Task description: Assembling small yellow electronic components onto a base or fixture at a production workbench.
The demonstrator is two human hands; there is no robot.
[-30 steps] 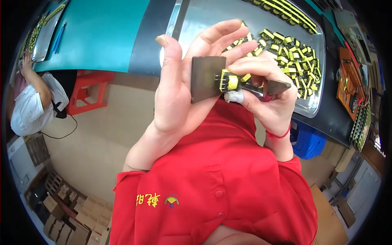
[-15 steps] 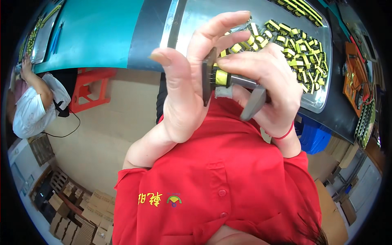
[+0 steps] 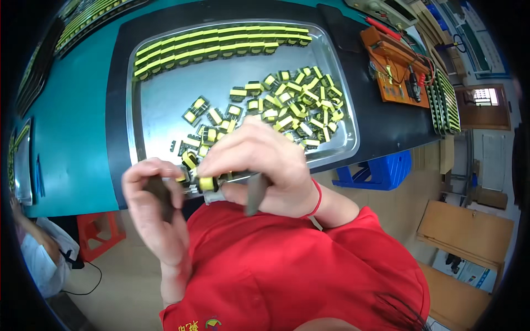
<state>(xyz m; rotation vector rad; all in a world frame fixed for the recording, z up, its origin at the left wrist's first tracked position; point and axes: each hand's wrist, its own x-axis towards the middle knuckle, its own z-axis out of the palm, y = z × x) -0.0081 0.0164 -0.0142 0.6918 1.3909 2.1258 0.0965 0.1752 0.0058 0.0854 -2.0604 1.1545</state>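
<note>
The left hand [image 3: 152, 215], open and flat a moment ago, now curls its fingers round a dark plate [image 3: 160, 197]. Just right of them, a yellow-and-black part [image 3: 207, 183] is pinched in the fingers of the right hand [image 3: 268, 160]. So the plate looks held tight, and the part seems mid-job; blur hides whether they touch. Left of the fingers are a green table top [image 3: 77, 171] and red stool [image 3: 99, 236]. Past the fingers, a metal tray [image 3: 176, 91] holds loose parts [image 3: 298, 102]. A blue stool [image 3: 381, 171] stands right.
</note>
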